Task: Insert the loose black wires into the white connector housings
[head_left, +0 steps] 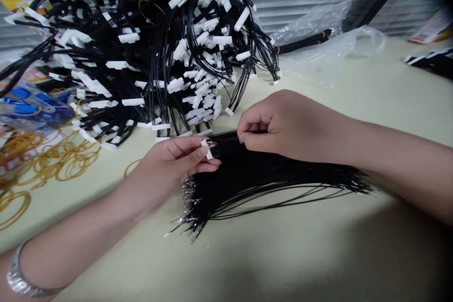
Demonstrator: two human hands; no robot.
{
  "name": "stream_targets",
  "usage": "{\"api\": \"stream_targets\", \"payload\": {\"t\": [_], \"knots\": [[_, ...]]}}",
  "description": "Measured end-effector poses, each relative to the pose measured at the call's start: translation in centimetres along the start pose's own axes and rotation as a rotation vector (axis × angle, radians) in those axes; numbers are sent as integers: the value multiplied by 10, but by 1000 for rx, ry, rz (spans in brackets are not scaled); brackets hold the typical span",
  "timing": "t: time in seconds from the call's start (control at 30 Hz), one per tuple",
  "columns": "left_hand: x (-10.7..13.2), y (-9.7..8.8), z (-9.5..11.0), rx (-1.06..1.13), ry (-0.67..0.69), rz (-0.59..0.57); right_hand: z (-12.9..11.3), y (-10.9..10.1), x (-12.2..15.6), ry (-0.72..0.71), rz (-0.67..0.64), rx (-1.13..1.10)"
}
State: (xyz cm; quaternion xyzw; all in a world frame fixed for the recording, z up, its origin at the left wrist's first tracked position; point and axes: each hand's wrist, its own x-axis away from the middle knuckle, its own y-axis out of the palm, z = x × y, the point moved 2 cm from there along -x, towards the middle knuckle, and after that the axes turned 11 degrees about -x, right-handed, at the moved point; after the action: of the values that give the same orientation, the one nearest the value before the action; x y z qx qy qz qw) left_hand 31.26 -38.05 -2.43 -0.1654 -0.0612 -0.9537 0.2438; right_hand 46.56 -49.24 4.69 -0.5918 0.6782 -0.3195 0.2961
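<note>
Between the thumb and fingers of my left hand (187,158) is a small white connector housing (207,149). My right hand (283,125) is closed just to its right, fingertips pinched over thin black wires running from near the connector. What exactly sits in that pinch is hidden by the fingers. Under both hands lies a thick bundle of loose black wires (255,174), with shiny metal terminals (189,198) at its left end and more at its right end. A few wires bow out along the bundle's near side.
A big heap of black cables with white connectors (141,56) fills the back left. Yellow rubber bands (63,160) and a bag with blue parts (31,104) lie left. Clear plastic bags (329,52) and a black cable bundle (304,43) are behind; dark items (432,62) sit far right.
</note>
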Motion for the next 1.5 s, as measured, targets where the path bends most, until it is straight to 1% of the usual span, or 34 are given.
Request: {"api": "stream_targets", "payload": {"t": [0.27, 0.47, 0.57, 0.97, 1.3, 1.4, 1.5], "knots": [[1, 0, 0, -17, -6, 20, 2, 0, 0, -8, -5, -39], [0, 0, -1, -44, -1, -10, 5, 1, -2, -17, 1, -17], [0, 0, -2, -53, 8, -5, 5, 1, -2, -27, 11, -15], [0, 0, -1, -37, 26, 26, 3, 1, 0, 33, -7, -41], [0, 0, -3, -62, 51, 36, 1, -1, 0, 9, 1, -36], [0, 0, -3, -52, 52, 32, 2, 0, 0, -13, -1, -38], [0, 0, -3, -60, 58, 23, 3, 2, 0, -7, -7, -44]]}}
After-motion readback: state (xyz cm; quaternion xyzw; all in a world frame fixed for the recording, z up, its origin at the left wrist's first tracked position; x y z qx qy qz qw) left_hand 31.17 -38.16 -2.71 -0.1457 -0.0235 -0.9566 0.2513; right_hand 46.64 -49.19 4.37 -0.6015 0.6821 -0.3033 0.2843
